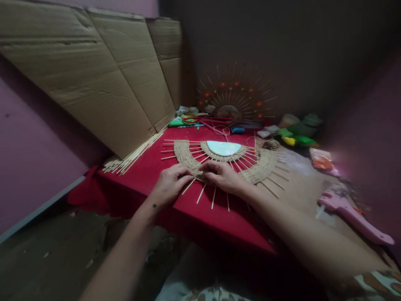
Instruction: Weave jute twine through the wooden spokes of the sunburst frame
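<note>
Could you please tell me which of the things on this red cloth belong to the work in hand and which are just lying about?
In hand:
- woven sunburst piece, both hands on its near edge
- left hand
- right hand
- pale half-disc at its centre

Lying about:
- bundle of sticks
- pink glue gun
- finished sunburst against the wall
- cardboard
- twine

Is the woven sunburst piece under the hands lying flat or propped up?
Lying flat: the woven piece rests on the red cloth, its sticks spread along the cloth, both hands pressing its near edge.

Two hands (171,184) (221,174), two sunburst pieces (219,161) (233,98), one pink glue gun (351,213), perhaps three cardboard sheets (94,75).
</note>
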Tool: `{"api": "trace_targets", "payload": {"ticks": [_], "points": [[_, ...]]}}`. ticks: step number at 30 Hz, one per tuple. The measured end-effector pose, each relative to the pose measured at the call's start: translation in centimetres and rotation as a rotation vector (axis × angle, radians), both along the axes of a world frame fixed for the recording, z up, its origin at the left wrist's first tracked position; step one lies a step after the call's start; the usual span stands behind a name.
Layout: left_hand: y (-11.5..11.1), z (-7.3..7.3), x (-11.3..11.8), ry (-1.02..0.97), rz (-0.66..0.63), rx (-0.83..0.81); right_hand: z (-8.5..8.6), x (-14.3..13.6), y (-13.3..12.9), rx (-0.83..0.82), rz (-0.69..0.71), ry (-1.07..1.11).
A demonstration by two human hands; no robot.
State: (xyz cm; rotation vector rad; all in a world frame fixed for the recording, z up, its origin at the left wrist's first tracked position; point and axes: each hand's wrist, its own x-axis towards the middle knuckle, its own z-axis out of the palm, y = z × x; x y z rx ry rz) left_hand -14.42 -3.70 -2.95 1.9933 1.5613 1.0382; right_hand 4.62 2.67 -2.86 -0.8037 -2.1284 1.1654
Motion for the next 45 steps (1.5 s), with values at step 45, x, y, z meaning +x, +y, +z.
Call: {"api": "trace_targets", "payload": {"ticks": [45], "points": [[-0.29,0.02,0.01,0.027,-0.028,0.056,0.29,0.35,-0.34,0.007,0.006,-0.041]]}}
